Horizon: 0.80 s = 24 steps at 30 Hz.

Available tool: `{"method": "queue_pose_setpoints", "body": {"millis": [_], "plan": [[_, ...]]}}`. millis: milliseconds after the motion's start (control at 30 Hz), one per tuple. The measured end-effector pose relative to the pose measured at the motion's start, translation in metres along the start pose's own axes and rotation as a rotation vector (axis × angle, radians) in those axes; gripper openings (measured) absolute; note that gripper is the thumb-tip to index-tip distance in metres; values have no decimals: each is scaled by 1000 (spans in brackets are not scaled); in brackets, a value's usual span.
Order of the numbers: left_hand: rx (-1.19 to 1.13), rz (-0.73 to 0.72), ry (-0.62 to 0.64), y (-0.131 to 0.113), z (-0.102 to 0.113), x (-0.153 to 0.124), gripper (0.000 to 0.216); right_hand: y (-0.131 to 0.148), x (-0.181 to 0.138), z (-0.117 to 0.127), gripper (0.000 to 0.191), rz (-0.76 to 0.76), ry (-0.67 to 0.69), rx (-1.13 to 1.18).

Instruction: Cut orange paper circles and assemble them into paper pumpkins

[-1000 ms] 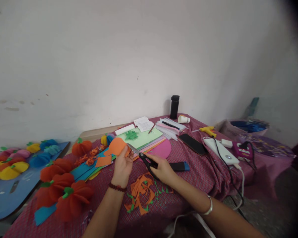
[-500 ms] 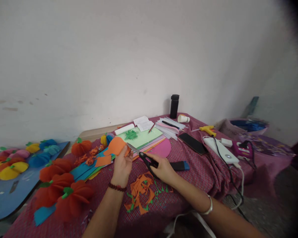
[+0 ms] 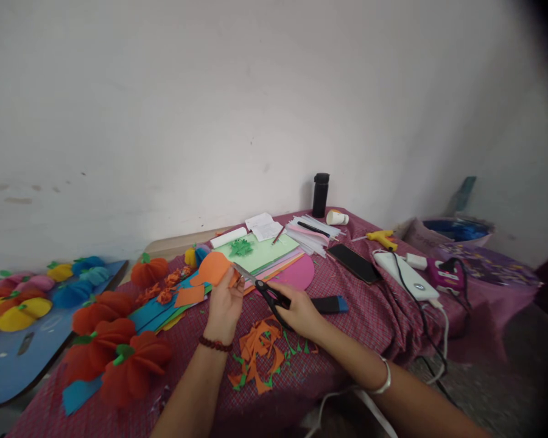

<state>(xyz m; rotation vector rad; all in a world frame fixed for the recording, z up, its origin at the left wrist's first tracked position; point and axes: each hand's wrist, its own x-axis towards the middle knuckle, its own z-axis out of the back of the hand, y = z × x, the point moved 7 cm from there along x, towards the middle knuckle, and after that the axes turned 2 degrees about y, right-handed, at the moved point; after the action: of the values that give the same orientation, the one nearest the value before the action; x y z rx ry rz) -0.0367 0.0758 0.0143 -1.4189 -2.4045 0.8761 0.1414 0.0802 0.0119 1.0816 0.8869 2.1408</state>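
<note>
My left hand (image 3: 225,307) is raised above the table, fingers pinched on a rounded piece of orange paper (image 3: 214,268). My right hand (image 3: 300,312) grips black-handled scissors (image 3: 265,291), whose blades point up-left and meet the paper's right edge. Below both hands lies a heap of orange and green paper scraps (image 3: 259,351) on the maroon checked tablecloth (image 3: 369,316).
Orange paper pumpkins (image 3: 114,347) sit at the left, more coloured ones on a blue board (image 3: 22,298). Behind the hands are coloured paper sheets (image 3: 267,252), a black flask (image 3: 320,195), a white cup (image 3: 337,218), a phone (image 3: 355,264), a yellow glue gun (image 3: 382,239) and a white power bank (image 3: 406,277) with cables.
Almost nothing has moved; the hands, paper and scissors keep the same pose, with only a slight shift of the view.
</note>
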Motion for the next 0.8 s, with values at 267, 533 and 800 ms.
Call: {"method": "queue_pose_setpoints", "body": {"millis": [267,533,800], "plan": [[3,-13,-9,-2,1,-2,13,2,0,1,57,2,7,13],[-5,-12,0,-1,2,1,14,1,0,1,57,-6,11,20],[-10,-4,2,-1,1,0,12,0,0,1,55,-2,1,18]]}}
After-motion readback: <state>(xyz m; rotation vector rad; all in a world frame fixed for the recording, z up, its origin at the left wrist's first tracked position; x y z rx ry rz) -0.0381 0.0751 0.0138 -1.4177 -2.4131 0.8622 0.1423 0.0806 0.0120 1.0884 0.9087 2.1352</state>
